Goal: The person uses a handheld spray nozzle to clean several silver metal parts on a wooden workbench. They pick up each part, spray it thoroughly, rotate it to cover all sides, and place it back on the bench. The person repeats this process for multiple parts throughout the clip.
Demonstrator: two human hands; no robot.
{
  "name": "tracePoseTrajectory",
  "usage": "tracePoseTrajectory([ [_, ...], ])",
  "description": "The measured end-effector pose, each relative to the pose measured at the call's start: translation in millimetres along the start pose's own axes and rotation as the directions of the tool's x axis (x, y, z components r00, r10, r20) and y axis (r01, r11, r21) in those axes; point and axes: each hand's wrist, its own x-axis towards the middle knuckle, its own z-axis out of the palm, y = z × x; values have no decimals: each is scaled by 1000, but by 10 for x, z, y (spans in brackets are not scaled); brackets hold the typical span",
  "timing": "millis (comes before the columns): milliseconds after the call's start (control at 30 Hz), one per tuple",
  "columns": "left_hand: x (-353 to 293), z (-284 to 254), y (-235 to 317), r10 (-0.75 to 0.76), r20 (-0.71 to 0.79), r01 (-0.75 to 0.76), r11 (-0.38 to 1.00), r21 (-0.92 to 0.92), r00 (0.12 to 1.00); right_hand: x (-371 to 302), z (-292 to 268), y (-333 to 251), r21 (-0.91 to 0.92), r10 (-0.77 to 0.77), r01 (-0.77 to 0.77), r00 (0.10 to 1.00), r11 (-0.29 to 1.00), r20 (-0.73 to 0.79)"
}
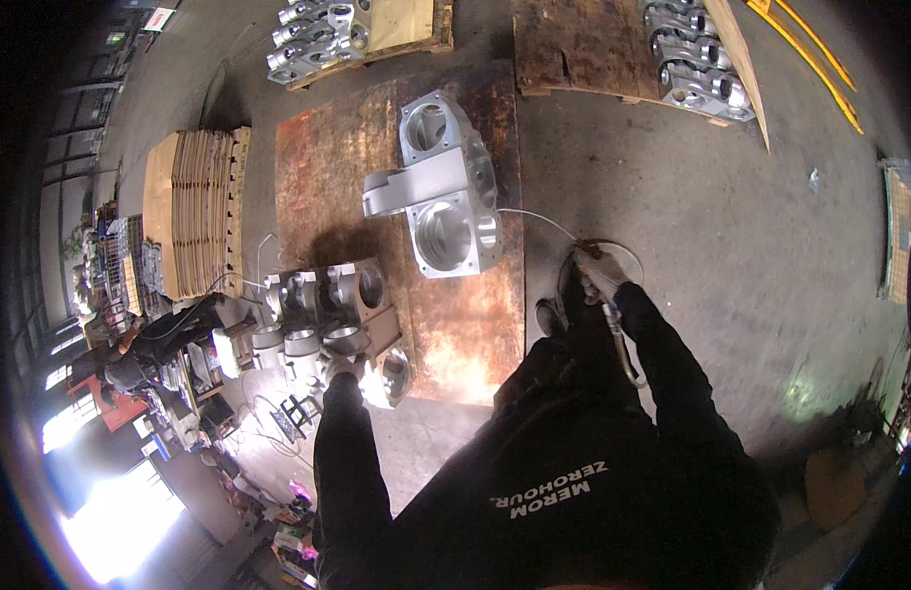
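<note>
A large silver metal casting point(444, 192) with round bores lies on the rust-stained table point(328, 187). To its lower left stands a group of smaller grey castings point(362, 305) with ring-shaped openings. My left hand point(337, 367) touches the nearest of these castings; glare and the dark sleeve hide its fingers. Off the table's right edge, my gloved right hand point(598, 270) is closed around a thin grey hose point(625, 248). The hose loops about the hand and trails to the large casting. Below the hand hangs a shiny metal fitting with a curved hose end point(621, 344).
Pallets with more castings stand at the back left point(323, 39) and back right point(701, 69). Stacked cardboard point(195, 211) is left of the table. Cables point(269, 423) and cluttered shelves lie lower left. Yellow bars point(815, 59) are at the far right.
</note>
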Motion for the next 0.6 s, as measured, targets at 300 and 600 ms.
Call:
tracePoseTrajectory([
  [300, -83, -69, 68, -61, 22, 59, 994, 94, 998, -14, -21, -486, -67, -40, 36, 998, 997, -54],
  [600, 36, 149, -169, -55, -4, 55, 993, 109, 999, 477, 66, -536, -211, -219, 228, 974, 951, 64],
])
